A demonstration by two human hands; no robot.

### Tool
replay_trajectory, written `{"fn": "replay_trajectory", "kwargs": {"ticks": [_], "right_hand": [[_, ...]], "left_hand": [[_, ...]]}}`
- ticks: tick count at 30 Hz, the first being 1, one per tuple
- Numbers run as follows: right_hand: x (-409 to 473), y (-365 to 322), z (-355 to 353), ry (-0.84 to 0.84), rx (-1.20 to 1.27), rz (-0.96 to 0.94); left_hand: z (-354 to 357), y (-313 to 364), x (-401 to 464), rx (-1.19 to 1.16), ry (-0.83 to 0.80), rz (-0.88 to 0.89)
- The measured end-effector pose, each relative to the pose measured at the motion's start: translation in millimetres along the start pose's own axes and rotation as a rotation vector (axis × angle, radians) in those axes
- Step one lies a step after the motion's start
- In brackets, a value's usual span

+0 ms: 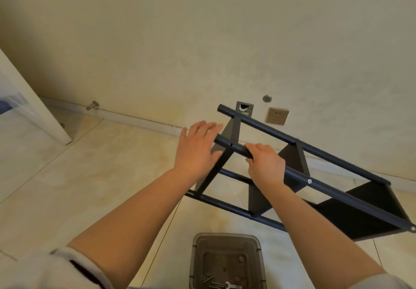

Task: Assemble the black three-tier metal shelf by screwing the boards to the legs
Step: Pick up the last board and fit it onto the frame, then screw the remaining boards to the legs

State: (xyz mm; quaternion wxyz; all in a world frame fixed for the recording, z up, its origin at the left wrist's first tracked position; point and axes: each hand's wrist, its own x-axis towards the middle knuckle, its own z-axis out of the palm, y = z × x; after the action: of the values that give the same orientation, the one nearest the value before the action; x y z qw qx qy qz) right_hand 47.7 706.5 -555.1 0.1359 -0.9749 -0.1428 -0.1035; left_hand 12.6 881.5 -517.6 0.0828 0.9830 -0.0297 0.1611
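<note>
The shelf [315, 176] lies tipped on its side on the floor [90, 165] near the wall; right hand [266, 165] grips the upper front leg [333, 190] w/ fingers curled round it, left hand [197, 149] is flat and open vs. the end board [230, 131]. One screw hole [231, 145] near the leg's end looks empty, so that joint prob. isn't fixed. Risk: board slips or frame twists if the left hand lets go, hole misaligns; spare screws sit in the gray tray [227, 264] below, easy to knock.

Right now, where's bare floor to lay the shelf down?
Free: tiled floor left of the left hand, between door and baseboard. Crowded: grey tray of screws near the feet, shelf covering the right.
</note>
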Motion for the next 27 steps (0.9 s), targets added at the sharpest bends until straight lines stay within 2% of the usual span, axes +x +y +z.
{"fn": "replay_trajectory", "kwargs": {"ticks": [4, 8, 15, 19, 27], "right_hand": [[-14.6, 11.1, 35.7, -0.105, -0.045, -0.004], [-25.7, 25.2, 63.2, -0.209, -0.104, 0.006], [-35.4, 32.8, 95.1, -0.33, -0.136, -0.039], [-45.9, 30.7, 110.4, -0.405, -0.156, -0.092], [-39.5, 30.3, 119.9, -0.502, -0.124, -0.028]], "left_hand": [[39.3, -10.2, -1.4, 0.093, -0.272, -0.01], [79.7, -15.1, -13.3, 0.097, -0.439, -0.02], [122.0, -18.4, -17.9, 0.01, -0.526, -0.038], [136.7, -19.2, -29.5, -0.014, -0.627, 0.017], [150.7, -20.9, -39.9, -0.086, -0.609, 0.015]]}}
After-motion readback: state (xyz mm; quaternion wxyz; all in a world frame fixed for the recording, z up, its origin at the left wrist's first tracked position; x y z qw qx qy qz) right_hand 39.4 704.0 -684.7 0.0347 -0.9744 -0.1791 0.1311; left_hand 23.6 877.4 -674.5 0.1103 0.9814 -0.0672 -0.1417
